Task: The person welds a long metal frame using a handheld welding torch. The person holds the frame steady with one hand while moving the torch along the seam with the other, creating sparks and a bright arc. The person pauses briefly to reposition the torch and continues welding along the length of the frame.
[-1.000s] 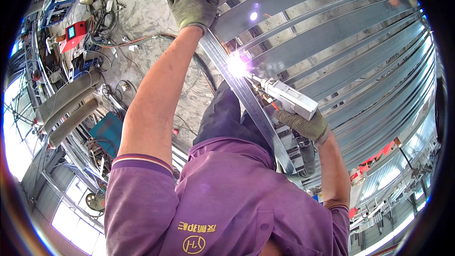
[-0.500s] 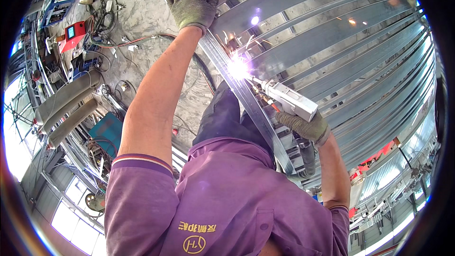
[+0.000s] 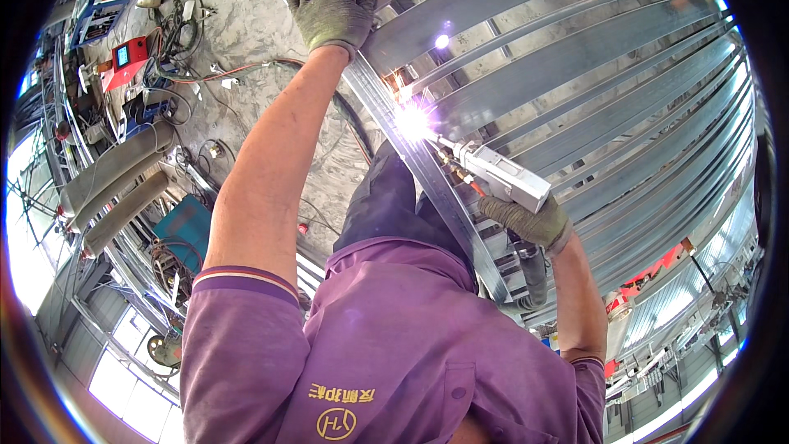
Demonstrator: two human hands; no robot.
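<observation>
My right hand (image 3: 528, 224), in a grey-green work glove, is wrapped round a white, box-shaped welding torch (image 3: 505, 174). The torch's tip points at a metal frame rail (image 3: 450, 197); a blinding white-violet glare there hides the joint. Flat metal slats (image 3: 509, 86) run off to the right from this rail. Further up, my gloved left hand (image 3: 333, 12) lies flat with fingers apart on the rail and slat ends, holding nothing. A dark hose (image 3: 534, 279) hangs below the right hand.
A red machine with a small screen (image 3: 125, 62) stands at the left among tangled cables (image 3: 187, 25). Grey padded rolls (image 3: 119, 173) and a teal box (image 3: 181, 230) are at the lower left. An orange-red hose (image 3: 222, 74) crosses the concrete floor (image 3: 238, 16).
Both hands and the torch stay almost in place. The glare at the torch tip has changed shape, and the flying sparks at the right have mostly gone.
</observation>
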